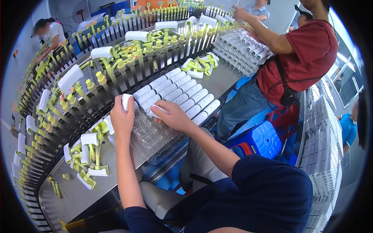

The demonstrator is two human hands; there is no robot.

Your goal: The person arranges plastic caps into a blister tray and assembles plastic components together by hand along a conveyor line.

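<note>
My left hand (123,118) is closed round a white rounded plastic piece (126,101) at the left edge of a clear plastic tray (155,136). My right hand (175,115) grips another white rounded piece (158,112) just above the tray, its fingers curled over it. Several rows of similar white oblong pieces (182,91) lie in the far part of the tray, while the transparent pockets nearest me show bare. Left of my left forearm, a heap of yellow-green and white T-shaped parts (88,153) rests on the metal worktop (89,198).
A curved line of upright pegs with yellow-green holders (120,64) and white-topped parts borders the worktop. More green-white parts (201,65) lie beyond the tray. Stacked trays (243,48) stand before a person in a red shirt (311,50). A blue stool (260,139) is at right.
</note>
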